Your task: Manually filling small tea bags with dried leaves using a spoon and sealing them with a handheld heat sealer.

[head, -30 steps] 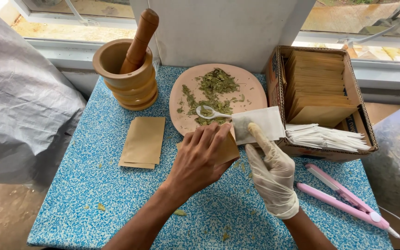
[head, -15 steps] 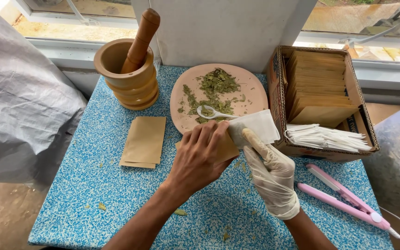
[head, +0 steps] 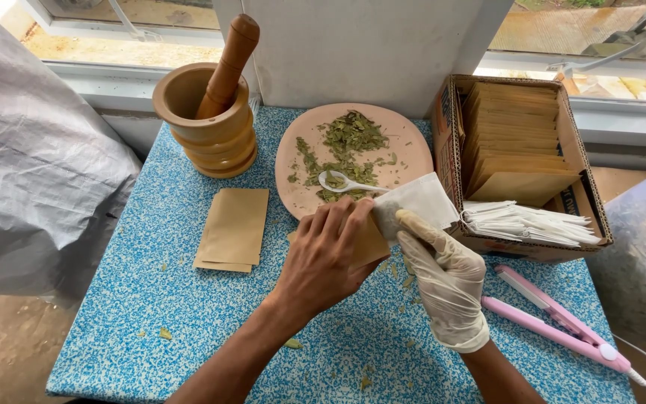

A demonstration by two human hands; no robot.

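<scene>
Gloved right hand (head: 443, 277) shifted slightly left, fingers pinching white filter bag (head: 413, 203). Bare left hand (head: 323, 258) grips brown pouch (head: 368, 243) on worktop (head: 114, 299). Bag lies up-right of pouch, touching it, long axis diagonal; right hand nearer.

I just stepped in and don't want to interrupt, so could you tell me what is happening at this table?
A person is working at a blue speckled table. The bare left hand holds a brown paper envelope, while the gloved right hand pinches a white filter bag at its mouth. Behind them a plate holds dried green leaves and a white spoon. A cardboard box of envelopes stands to the right.
</scene>
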